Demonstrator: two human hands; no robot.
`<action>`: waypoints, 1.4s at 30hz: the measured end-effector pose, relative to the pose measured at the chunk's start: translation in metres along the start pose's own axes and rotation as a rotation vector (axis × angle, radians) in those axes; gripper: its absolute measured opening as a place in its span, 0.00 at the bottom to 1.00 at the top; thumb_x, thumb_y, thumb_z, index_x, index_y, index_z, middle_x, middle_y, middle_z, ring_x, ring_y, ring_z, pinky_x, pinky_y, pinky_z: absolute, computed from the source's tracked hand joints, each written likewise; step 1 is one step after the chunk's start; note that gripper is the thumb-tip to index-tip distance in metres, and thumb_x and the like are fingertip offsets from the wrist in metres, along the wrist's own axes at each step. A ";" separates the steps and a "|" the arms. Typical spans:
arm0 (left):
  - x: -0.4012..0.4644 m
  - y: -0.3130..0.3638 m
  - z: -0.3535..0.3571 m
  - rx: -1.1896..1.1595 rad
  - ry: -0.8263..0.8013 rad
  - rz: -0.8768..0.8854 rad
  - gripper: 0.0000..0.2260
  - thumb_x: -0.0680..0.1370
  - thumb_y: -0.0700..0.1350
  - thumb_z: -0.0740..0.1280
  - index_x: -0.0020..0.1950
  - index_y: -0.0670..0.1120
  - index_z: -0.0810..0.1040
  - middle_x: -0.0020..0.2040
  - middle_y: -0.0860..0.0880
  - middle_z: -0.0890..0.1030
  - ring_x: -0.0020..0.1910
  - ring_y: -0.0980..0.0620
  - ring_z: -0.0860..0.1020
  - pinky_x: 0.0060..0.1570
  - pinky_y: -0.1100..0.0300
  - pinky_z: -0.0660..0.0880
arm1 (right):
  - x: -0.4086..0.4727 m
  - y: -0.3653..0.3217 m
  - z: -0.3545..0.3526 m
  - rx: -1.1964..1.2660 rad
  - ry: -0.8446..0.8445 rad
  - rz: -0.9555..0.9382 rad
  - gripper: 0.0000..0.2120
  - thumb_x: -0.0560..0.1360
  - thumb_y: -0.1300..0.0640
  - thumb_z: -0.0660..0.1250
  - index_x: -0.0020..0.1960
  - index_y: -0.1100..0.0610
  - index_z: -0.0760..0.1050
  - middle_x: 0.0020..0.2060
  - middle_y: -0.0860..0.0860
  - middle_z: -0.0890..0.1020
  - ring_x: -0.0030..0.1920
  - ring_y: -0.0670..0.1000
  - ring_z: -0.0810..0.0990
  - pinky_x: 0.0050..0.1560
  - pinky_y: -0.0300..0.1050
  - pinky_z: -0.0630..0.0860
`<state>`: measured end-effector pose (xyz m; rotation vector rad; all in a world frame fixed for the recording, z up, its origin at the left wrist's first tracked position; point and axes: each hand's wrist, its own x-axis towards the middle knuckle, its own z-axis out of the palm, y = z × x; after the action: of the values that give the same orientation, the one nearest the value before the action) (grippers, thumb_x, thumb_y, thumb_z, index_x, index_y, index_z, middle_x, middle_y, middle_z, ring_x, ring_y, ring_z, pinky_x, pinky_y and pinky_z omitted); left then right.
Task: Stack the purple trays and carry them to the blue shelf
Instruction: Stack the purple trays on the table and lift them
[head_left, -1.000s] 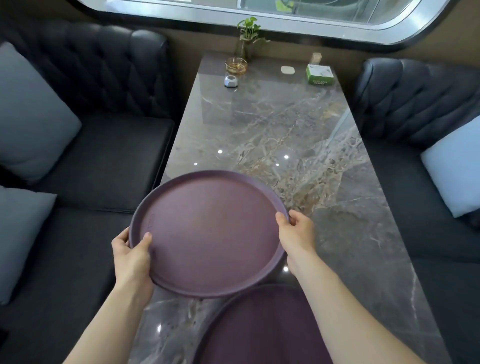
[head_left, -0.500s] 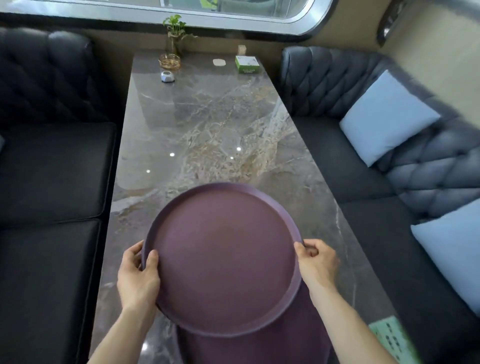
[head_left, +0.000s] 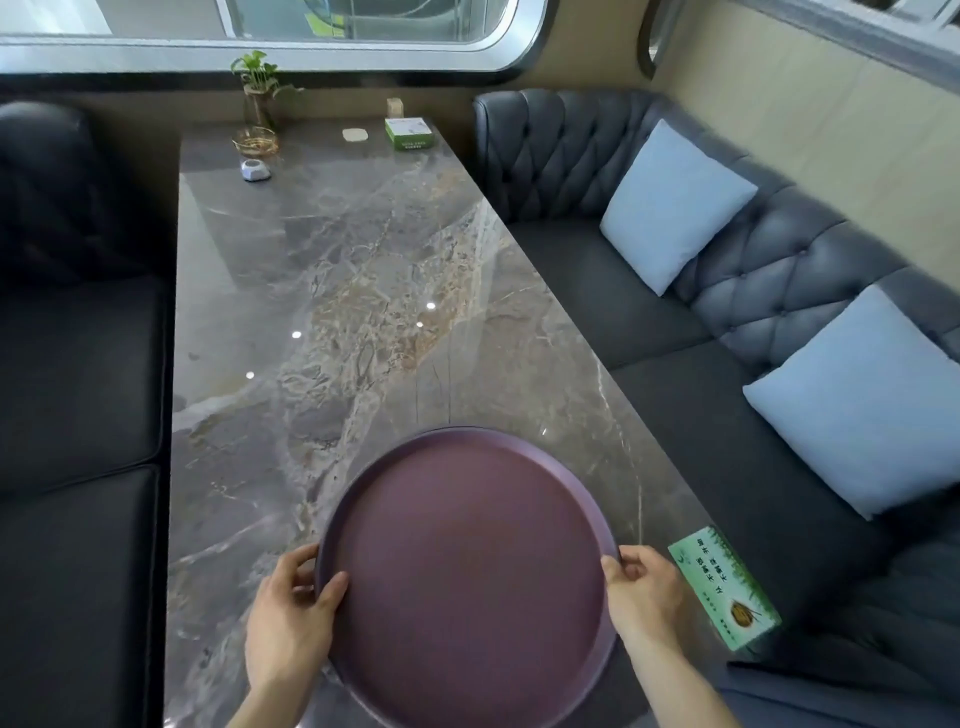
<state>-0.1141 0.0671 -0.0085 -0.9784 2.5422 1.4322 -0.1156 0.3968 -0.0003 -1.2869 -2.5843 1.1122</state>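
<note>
A round purple tray (head_left: 467, 566) lies flat at the near end of the marble table (head_left: 332, 312). My left hand (head_left: 291, 618) grips its left rim with the thumb over the edge. My right hand (head_left: 644, 592) grips the right rim. A second purple tray, seen earlier at the near edge, is hidden under the one I hold; I cannot tell whether the two touch. No blue shelf is in view.
A green card (head_left: 724, 587) lies at the table's near right corner. At the far end stand a potted plant (head_left: 260, 88), a gold dish (head_left: 254, 141), a small white gadget (head_left: 255, 170) and a green box (head_left: 409, 133). Dark sofas with pale blue cushions (head_left: 675, 202) flank the table.
The tray has moved right and toward me, from beyond the second tray to directly over it, covering it. My view has swung to the right.
</note>
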 end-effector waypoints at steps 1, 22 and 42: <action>-0.002 -0.001 0.001 0.021 -0.012 0.012 0.17 0.69 0.46 0.76 0.55 0.56 0.79 0.48 0.53 0.84 0.44 0.51 0.81 0.45 0.53 0.74 | 0.000 0.005 -0.001 -0.012 0.000 0.004 0.11 0.70 0.57 0.75 0.35 0.46 0.76 0.33 0.45 0.82 0.37 0.51 0.81 0.42 0.49 0.80; 0.001 0.003 0.019 0.307 0.154 0.025 0.15 0.72 0.44 0.74 0.57 0.54 0.80 0.51 0.49 0.80 0.50 0.43 0.81 0.50 0.48 0.75 | 0.010 0.006 0.016 -0.106 -0.018 -0.032 0.01 0.73 0.57 0.74 0.43 0.53 0.83 0.43 0.51 0.82 0.43 0.56 0.81 0.46 0.52 0.80; 0.000 0.003 0.021 0.346 0.166 0.007 0.14 0.74 0.47 0.70 0.59 0.55 0.79 0.55 0.50 0.81 0.53 0.44 0.81 0.53 0.47 0.75 | 0.015 0.012 0.024 -0.186 0.012 -0.078 0.04 0.73 0.57 0.74 0.47 0.55 0.84 0.42 0.52 0.85 0.42 0.57 0.81 0.44 0.48 0.77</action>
<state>-0.1203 0.0851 -0.0184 -1.0637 2.7804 0.8973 -0.1253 0.3981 -0.0289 -1.2075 -2.7585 0.8662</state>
